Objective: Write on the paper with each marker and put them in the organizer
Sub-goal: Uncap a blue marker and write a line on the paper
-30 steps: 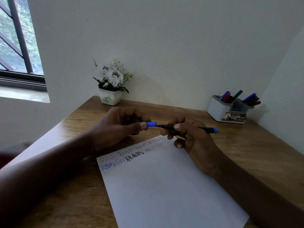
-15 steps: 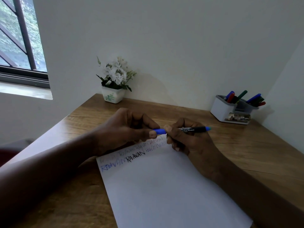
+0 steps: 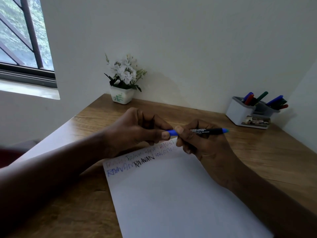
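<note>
with words (image 3: 144, 161) lining the top of the paper (image 3: 171, 200) and markers (image 3: 262, 97) standing in the organizer (image 3: 237, 112) at right, the left hand (image 3: 137, 131) pinches the cap (image 3: 172, 132) of the blue marker (image 3: 207, 130) at mid-frame, the right hand (image 3: 204, 146) gripping its barrel, not yet stowed.

Plain white back wall (image 3: 188, 40), side wall (image 3: 307, 109) meeting it at right, barred window (image 3: 20, 31) upper left, foliage outside, pale sill (image 3: 29, 90) beneath, wooden desk (image 3: 257, 152) in corner, potted white flowers (image 3: 122, 97) at its rear edge.
</note>
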